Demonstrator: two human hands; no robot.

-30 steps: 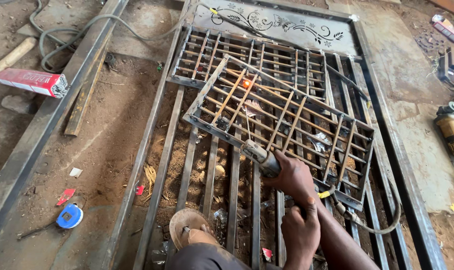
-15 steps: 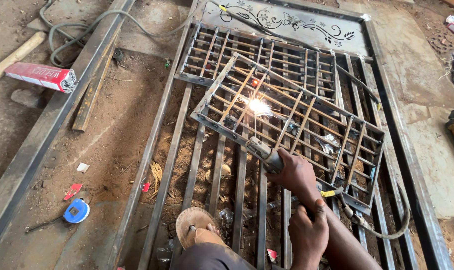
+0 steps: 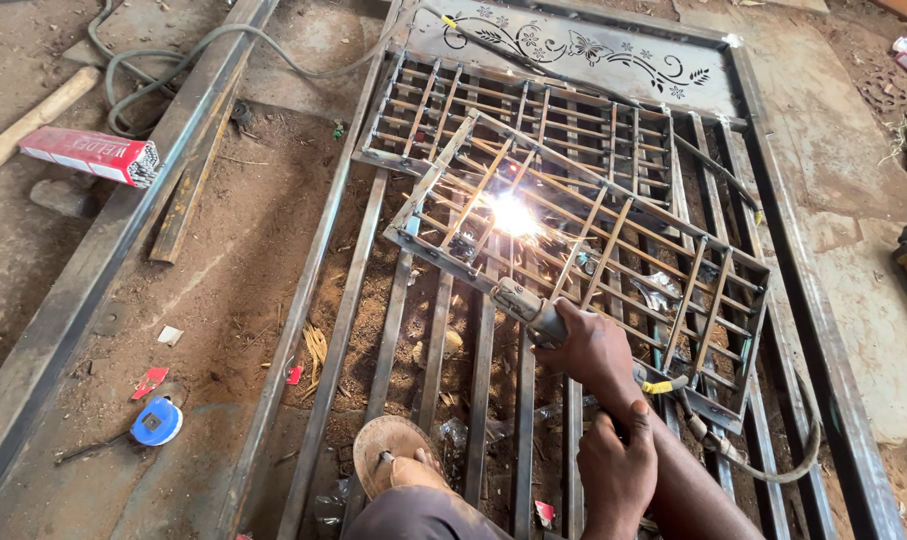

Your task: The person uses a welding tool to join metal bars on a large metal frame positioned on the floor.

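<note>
With the right hand (image 3: 594, 350) gripping the electrode holder (image 3: 522, 305) and the left hand (image 3: 614, 465) clasping that wrist, a slip could burn through the thin grille (image 3: 674, 290).

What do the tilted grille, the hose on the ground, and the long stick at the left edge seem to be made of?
Grille: bare steel bars, dull grey-brown, seemingly unpainted; a bright arc burns on it. Hose: probably rubber, matte grey, curving loosely. Stick: likely wood, pale and round.

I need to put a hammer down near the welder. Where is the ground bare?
Bare dirt lies between the long steel beam and the gate frame, above the blue tape measure. The concrete strip right of the frame is also free. It is crowded on the grille, around the spark, both hands and the cable.
</note>
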